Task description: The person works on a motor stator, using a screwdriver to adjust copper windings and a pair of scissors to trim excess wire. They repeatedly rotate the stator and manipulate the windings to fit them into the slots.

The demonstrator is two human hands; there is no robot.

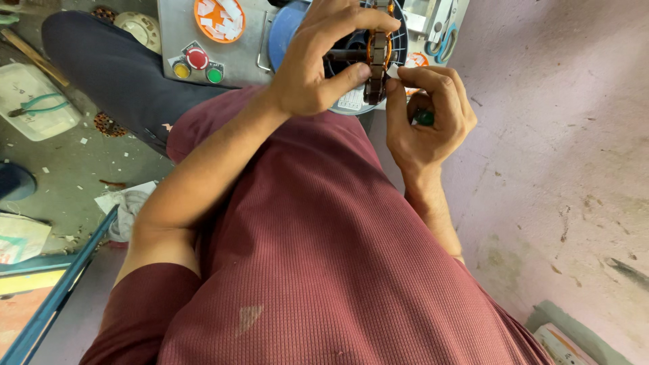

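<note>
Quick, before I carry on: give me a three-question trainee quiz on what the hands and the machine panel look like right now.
1. True or false: the left hand grips the ring-shaped metal part on the machine.
2. Which item is pinched in the right hand fingers? A) a small white paper slip B) a screwdriver C) a coin
3. Fill in: on the grey panel, the three round buttons are yellow, ____ and green.

Key: 1 true. 2 A; a green object is also tucked in that palm, too hidden to identify. 3 red.
</note>
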